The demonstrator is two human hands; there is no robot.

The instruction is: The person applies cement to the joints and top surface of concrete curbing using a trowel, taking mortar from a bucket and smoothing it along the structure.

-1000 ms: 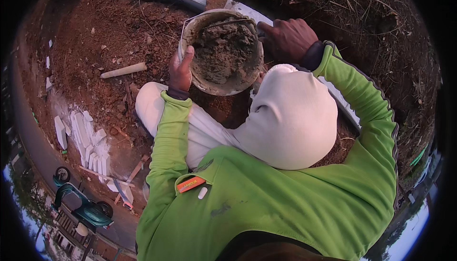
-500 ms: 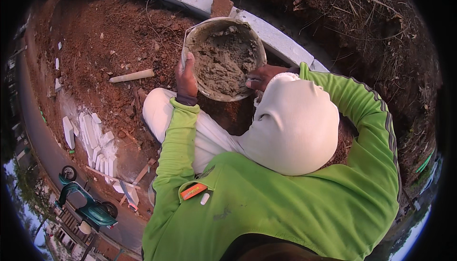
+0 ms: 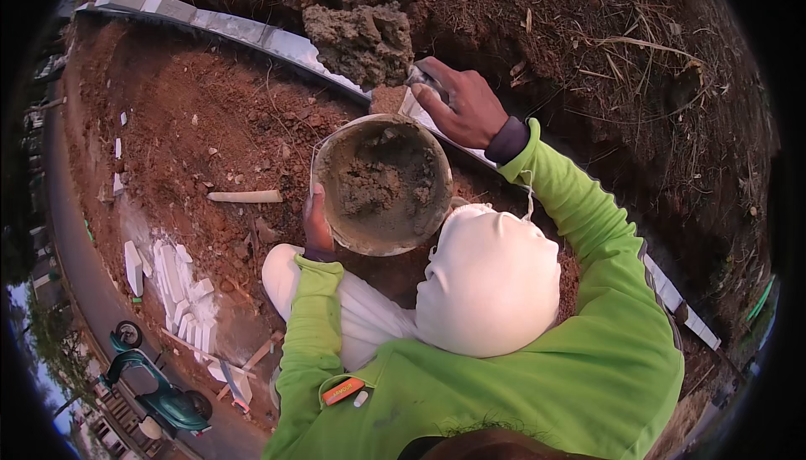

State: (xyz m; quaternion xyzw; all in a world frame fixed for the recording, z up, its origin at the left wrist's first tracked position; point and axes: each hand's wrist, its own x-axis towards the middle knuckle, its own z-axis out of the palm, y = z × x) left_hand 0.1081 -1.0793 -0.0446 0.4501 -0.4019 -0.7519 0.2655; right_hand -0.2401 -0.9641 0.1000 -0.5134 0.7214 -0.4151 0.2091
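A round bucket (image 3: 325, 154) with wet grey mortar (image 3: 382, 179) inside stands between my knees, its pale rim smeared. My left hand (image 3: 317, 223) grips its near left side, thumb up along the wall. Beyond the bucket, my right hand (image 3: 466, 107) is curled around a grey, mortar-smeared object (image 3: 428, 82) over the kerb line; most of that object is hidden by the fingers. Directly left of this hand a thick lump of mortar (image 3: 361, 40) lies across the white kerb blocks (image 3: 243, 32). A reddish-brown block (image 3: 387, 100) sits just past the bucket's far rim.
On the reddish soil at left lie a pale stick (image 3: 245, 196) and a pile of white block pieces (image 3: 176, 292). A green motorbike (image 3: 155, 389) stands by the road at lower left. Dry-grass-strewn soil (image 3: 604, 49) rises beyond the kerb.
My right hand has left the bucket and reached forward to the kerb. A mortar lump now lies there, and the bucket holds less. My left hand stays on the bucket; the view has shifted.
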